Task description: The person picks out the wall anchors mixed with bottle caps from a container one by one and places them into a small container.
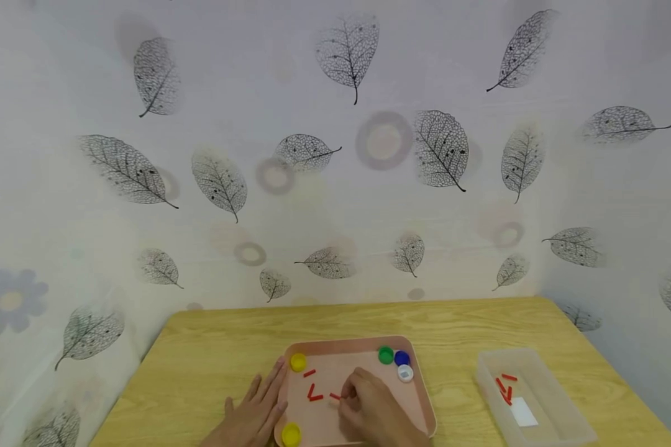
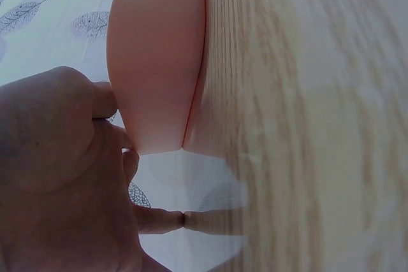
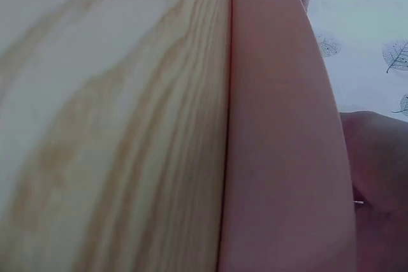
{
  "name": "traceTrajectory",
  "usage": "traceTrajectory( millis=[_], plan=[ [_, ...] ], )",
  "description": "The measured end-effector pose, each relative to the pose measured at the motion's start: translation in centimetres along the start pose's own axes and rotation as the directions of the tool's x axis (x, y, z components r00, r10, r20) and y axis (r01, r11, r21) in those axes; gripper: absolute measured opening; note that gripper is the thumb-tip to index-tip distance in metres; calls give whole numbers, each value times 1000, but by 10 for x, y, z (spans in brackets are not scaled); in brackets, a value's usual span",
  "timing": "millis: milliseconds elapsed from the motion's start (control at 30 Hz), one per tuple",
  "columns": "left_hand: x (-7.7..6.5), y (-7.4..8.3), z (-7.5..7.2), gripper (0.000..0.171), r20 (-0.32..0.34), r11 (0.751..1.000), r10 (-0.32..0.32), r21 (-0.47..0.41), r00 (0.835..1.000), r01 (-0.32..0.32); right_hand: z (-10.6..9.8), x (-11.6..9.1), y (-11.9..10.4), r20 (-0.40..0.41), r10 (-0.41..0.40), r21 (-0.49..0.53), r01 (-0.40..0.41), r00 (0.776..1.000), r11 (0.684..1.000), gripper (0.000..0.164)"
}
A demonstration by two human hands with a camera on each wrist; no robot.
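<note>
A pink tray [image 1: 358, 343] lies on the table, with several short red sticks on its floor. Along the tray's left rim my left hand [image 1: 251, 413] rests with fingers extended; the left wrist view shows this hand [image 2: 60, 176] beside the tray's outer wall [image 2: 156, 62]. Over the middle of the tray, my right hand [image 1: 371, 406] has curled fingers and pinches the end of one red stick [image 1: 335, 396]. Two other sticks meet at an angle just left of it, and a single stick [image 1: 310, 373] lies farther back. In the right wrist view the tray wall [image 3: 280, 125] hides most of that hand.
Yellow caps [image 1: 298, 362] sit in the tray's left corners. A green cap [image 1: 386, 355], a blue cap [image 1: 402, 358] and a white cap [image 1: 405, 373] are grouped at its back right. Rightward stands a translucent bin [image 1: 559, 397] holding more red sticks and a white card [image 1: 523, 412].
</note>
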State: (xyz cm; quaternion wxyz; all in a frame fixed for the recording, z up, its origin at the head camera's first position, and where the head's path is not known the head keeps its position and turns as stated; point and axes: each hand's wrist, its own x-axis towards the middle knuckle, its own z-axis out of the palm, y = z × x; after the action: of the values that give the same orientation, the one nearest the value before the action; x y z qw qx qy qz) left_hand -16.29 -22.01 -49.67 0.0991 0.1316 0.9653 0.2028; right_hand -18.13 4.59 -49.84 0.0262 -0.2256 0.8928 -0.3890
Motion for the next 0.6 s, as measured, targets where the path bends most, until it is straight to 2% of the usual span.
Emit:
traceTrajectory(
  millis=[167, 433, 600],
  plan=[
    [0, 0, 0, 60, -7, 1000, 8, -1, 1000, -8, -5, -2, -1, -30, -34, 10, 34, 999, 999, 10],
    [-1, 2, -2, 60, -7, 1000, 13, -8, 1000, -13, -15, -7, 0, -27, 2, 30, -1, 1000, 1000, 9],
    [0, 2, -2, 62, 17, 1000, -8, -11, 1000, 9, -19, -11, 1, -86, -64, 1, 64, 994, 998, 13]
  ],
)
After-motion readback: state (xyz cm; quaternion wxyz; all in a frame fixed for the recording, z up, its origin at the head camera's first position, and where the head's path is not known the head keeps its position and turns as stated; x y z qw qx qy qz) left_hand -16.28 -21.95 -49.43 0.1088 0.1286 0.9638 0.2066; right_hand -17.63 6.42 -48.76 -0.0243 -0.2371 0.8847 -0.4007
